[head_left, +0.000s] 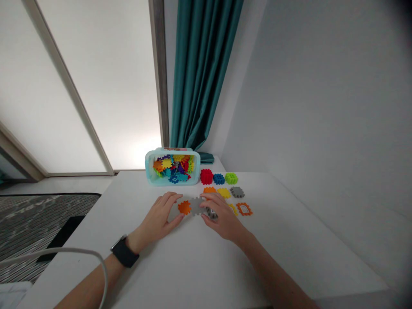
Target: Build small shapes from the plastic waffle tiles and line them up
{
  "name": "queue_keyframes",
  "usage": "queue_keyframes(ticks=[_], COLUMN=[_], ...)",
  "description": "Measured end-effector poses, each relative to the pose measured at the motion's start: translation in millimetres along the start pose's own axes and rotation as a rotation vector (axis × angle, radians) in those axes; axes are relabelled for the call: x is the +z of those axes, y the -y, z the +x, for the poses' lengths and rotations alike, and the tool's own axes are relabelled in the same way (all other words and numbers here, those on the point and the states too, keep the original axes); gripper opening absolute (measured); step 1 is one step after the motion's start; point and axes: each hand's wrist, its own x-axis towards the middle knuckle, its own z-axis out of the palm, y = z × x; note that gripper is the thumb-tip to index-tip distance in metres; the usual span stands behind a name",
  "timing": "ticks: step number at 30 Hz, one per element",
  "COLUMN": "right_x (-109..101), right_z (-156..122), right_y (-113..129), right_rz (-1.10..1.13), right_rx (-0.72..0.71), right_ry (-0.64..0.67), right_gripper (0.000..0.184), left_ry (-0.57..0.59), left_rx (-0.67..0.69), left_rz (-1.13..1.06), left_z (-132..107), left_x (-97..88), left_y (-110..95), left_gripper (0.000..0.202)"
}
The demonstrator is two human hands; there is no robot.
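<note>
My left hand (161,216) rests on the white table (193,266), thumb and fingers pinched on an orange gear-shaped piece (184,207). Joined to it on the right is a grey gear piece (196,205), which my right hand (220,214) grips with bent fingers. The two pieces meet between my hands. A dark watch sits on my left wrist (124,251).
A pale blue bin (172,168) full of coloured gear pieces stands behind my hands. Right of it lie red (206,176), blue (219,178) and green (231,177) pieces, then yellow (224,192), grey (237,192) and an orange frame piece (244,209). A teal curtain (199,77) hangs behind. A white cable (80,253) crosses at lower left.
</note>
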Motion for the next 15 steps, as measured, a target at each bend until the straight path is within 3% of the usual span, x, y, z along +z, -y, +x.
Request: queue_keyframes(ticks=[7,15], right_x=[-36,-65], right_z=[-33,-62], right_y=[-42,-111], right_rz=[-0.063,-0.036], right_rx=[0.089,0.266], right_ry=[-0.050,-0.097], right_gripper=[0.023,0.021], left_ry=[0.079,0.110], left_rx=[0.070,0.112], left_rz=[0.120,0.184], left_z=[29,47], left_x=[28.4,58.0], left_y=[3,18], left_gripper=[0.031,0.020])
